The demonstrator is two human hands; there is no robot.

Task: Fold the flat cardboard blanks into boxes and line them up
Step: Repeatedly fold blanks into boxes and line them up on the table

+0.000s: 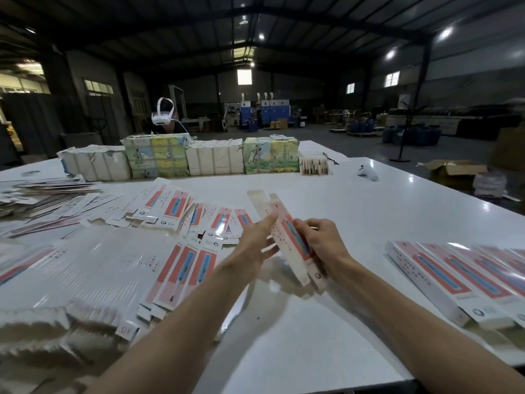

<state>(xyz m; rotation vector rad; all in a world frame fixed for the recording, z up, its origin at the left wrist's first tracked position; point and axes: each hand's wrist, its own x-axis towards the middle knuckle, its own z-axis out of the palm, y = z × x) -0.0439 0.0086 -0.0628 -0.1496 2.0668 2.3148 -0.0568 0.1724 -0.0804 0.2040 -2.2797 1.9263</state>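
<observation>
I hold a long narrow cardboard blank (284,234), white with a red and blue panel, slanted above the middle of the white table (355,200). My right hand (321,245) grips its right edge with curled fingers. My left hand (255,243) lies against its left side with straight fingers, the fingertips touching the card. Loose flat blanks (181,214) of the same print are scattered to the left. A row of folded boxes (454,280) lies side by side at the right edge of the table.
Bundled stacks of printed and white cartons (199,157) stand in a line across the far side. A person wearing a white headset (162,116) sits behind them. A white controller (368,172) lies far right. Torn wrapping paper (42,331) lies near left.
</observation>
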